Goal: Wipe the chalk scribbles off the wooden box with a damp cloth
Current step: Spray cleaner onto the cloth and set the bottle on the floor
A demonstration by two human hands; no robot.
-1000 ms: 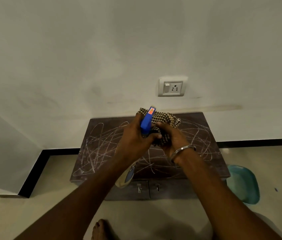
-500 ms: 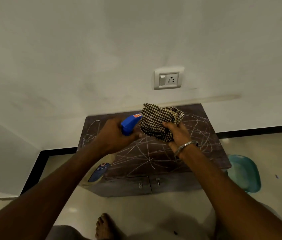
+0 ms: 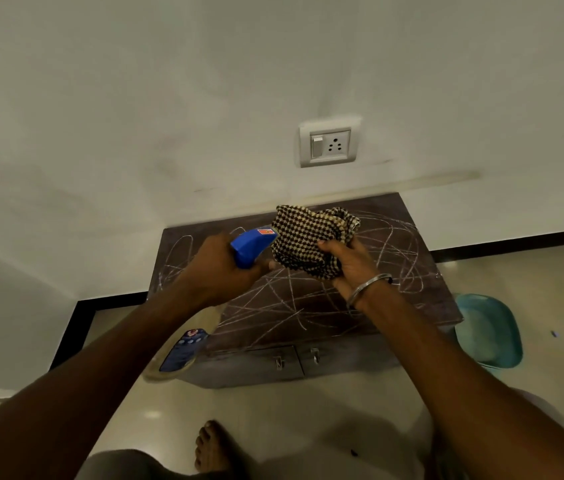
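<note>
A bare foot [image 3: 211, 445] stands on the floor before the wooden box [image 3: 342, 363], whose top is crossed with chalk scribbles [image 3: 391, 244]. Over its left edge the left hand [image 3: 221, 271] has fingers clamped round the blue head of a spray bottle [image 3: 251, 245], nozzle right at the checked cloth [image 3: 308, 237], which the right hand [image 3: 346, 265] grips with curled fingers above the top's back half. A teal basin [image 3: 488, 330] lies by the box's right edge; a socket [image 3: 329, 144] sits on the wall behind.

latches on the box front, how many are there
2. Left latch and right latch sit side by side on the wooden box's front face. Its left end is partly covered, so another may be hidden.
</note>
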